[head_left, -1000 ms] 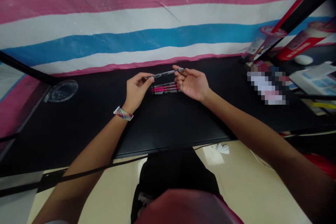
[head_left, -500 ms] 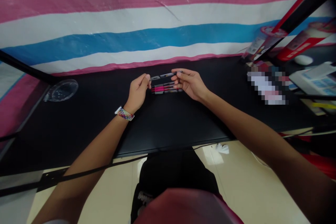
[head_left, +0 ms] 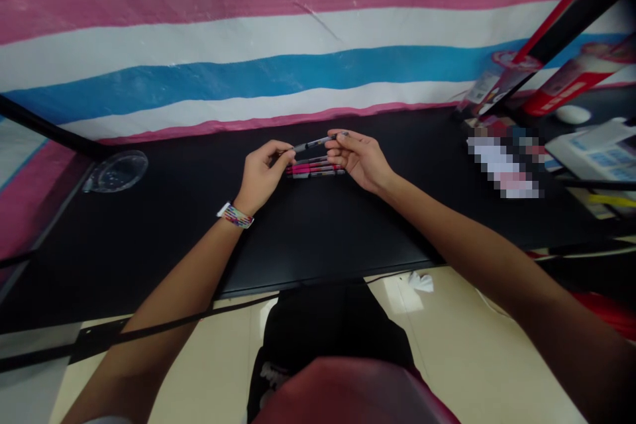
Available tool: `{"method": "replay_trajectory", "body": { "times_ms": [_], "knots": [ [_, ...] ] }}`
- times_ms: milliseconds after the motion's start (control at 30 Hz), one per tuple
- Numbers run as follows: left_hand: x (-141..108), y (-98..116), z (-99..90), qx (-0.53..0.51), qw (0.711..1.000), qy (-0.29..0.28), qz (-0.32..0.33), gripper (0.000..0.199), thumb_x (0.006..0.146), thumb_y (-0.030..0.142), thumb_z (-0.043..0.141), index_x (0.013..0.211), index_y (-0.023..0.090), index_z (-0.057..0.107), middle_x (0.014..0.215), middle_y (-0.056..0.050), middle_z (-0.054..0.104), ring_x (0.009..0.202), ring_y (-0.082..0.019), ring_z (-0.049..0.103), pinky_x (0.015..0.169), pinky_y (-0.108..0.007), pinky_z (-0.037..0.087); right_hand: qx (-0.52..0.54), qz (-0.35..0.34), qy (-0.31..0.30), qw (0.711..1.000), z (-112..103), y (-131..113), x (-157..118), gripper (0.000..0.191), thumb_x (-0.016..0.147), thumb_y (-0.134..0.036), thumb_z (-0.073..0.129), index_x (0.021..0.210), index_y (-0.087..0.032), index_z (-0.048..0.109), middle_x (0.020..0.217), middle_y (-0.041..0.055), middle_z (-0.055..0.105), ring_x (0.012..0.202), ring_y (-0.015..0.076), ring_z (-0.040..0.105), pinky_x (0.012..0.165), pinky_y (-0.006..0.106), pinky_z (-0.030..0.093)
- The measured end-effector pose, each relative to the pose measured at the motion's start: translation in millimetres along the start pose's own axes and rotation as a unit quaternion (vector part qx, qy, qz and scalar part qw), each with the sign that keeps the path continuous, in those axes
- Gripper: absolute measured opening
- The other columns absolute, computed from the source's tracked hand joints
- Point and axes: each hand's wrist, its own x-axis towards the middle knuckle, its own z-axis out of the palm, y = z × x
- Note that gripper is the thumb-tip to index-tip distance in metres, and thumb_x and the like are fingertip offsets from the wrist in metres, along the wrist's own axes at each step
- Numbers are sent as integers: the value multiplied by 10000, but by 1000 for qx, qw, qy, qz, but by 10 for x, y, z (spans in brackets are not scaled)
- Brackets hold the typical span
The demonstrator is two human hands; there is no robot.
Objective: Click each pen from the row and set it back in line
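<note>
My left hand (head_left: pixel 265 169), a patterned band on its wrist, pinches the grey-capped end of a slim pen (head_left: pixel 317 142) between thumb and forefinger. At the pen's other end, the thumb and fingers of my right hand (head_left: pixel 362 156) are closed on it. The pen is held slightly tilted above the black table, its right end higher. Just below it several pens (head_left: pixel 315 169) with pink and grey parts lie side by side on the tabletop. Fingers of my right hand partly cover their right ends.
A clear plastic lid or dish (head_left: pixel 122 171) lies on the black table (head_left: pixel 173 232) at left. To the right stand a drink cup with a red straw (head_left: pixel 497 83), a red-and-white cup (head_left: pixel 561 83) and a white mouse (head_left: pixel 573 114). A striped sheet (head_left: pixel 278 73) hangs behind.
My left fingers have shifted slightly right along the pen and now cover more of its grey cap. The pen is more tilted. My right hand has barely moved.
</note>
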Motion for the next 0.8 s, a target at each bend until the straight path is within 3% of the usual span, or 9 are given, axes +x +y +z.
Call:
{"method": "replay_trajectory", "body": {
  "times_ms": [233,467,600,800],
  "knots": [
    [17,25,1,-7,1000,25,-2,293,1012,518,799,1064,230,809,924,-52,833,882,-199,801,854,-337,635,24,36,-30,999,-63,-84,3,422,947,-453,679,1229,-165,804,1147,135,850,1084,259,804,980,381,690],
    [3,34,14,-3,1000,21,-5,279,1011,504,805,1063,230,815,919,-47,826,862,-192,791,840,-328,636,8,25,-10,1000,-95,-15,43,337,923,-380,722,1200,-201,793,1039,106,841,1049,264,806,930,402,702],
    [9,4,13,-10,1000,19,-6,283,1013,502,802,1064,224,814,913,-48,821,862,-190,788,827,-320,632,29,28,-22,999,-69,-54,12,380,999,-464,687,1223,-181,807,1080,121,844,1081,268,803,947,403,704],
    [16,1,-1,4,999,32,-6,215,992,431,809,1047,223,824,943,-41,834,871,-195,787,835,-323,624,25,0,-24,999,0,-40,-2,319,922,-400,895,1166,-208,824,966,52,840,827,172,761,865,334,716]
  ]
}}
